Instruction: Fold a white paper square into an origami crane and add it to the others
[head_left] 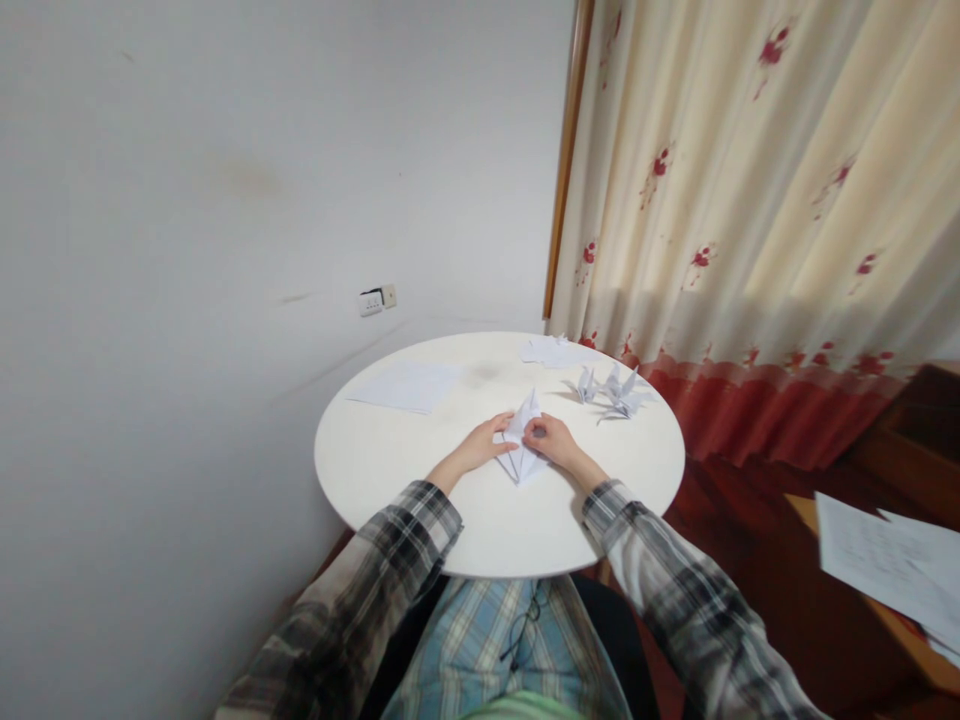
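Head view: at frame centre the left hand (480, 446) and right hand (553, 440) both pinch a half-folded white paper (520, 434) lying on the round surface (390, 470), seemingly mid-crease; a further fold would call for aligned edges. Paper cranes (616, 392) stand to the upper right. The fingertips and the crease line are too small to read

Pretty sure anyone can tell I'm at home: floral curtain (750, 200) (cream with red flowers), small round table (390, 470), plain wall with a socket (371, 302).
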